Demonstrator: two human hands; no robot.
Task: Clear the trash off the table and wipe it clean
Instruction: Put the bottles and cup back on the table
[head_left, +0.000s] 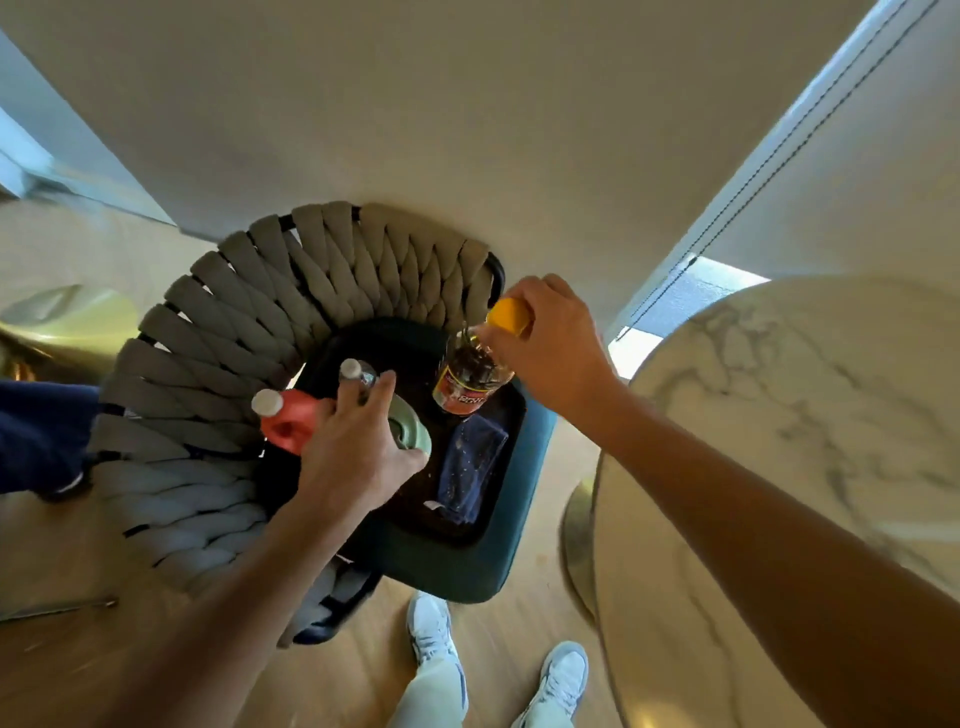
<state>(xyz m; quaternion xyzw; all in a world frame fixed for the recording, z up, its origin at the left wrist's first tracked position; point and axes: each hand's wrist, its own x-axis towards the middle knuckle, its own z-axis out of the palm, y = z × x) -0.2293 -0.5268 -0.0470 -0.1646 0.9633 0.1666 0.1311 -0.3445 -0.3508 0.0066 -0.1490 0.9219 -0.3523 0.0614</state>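
Note:
My left hand (358, 447) reaches over a dark tray (498, 499) on a chair seat and grips a clear bottle with a white cap (356, 371) between its fingers, together with a pale green item (413, 431). A red bottle with a white cap (285, 415) sits just left of that hand, touching it. My right hand (550, 343) holds a glass bottle with a yellow cap (467, 379) by its top, upright over the tray's far side. A dark blue cloth (470, 478) lies in the tray. The round marble table (789, 467) is at my right.
The tray rests on a teal chair (467, 571) with a woven grey back (249, 338). My feet (431, 629) stand on the wooden floor below. The table's gold base (576, 540) is beside the chair. Another person's dark-trousered leg (36, 431) is at the left edge.

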